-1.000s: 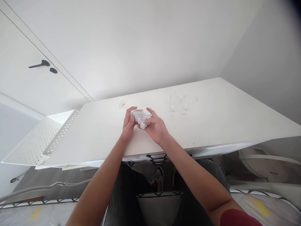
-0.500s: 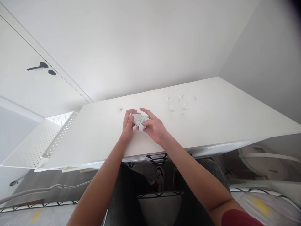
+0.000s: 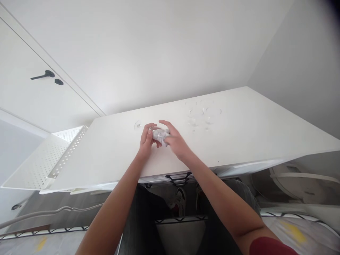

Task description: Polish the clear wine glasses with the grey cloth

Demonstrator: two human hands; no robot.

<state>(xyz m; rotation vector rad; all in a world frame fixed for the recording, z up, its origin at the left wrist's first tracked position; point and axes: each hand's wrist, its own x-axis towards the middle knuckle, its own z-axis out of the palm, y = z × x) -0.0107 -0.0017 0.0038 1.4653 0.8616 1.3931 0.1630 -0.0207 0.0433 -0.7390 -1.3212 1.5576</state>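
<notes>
Left hand (image 3: 145, 143): curled around a clear stemmed glass (image 3: 137, 125), foot showing beyond the fingers.
Right hand (image 3: 177, 142): slightly blurred, gripping a white cloth (image 3: 160, 136).
Cloth position: bunched between both hands, against the bowl; depth inside cannot be told.
Glass position: over the white table (image 3: 111, 152).
Other glasses (image 3: 209, 120): clustered on the table, right of the hands, faint outlines.
</notes>
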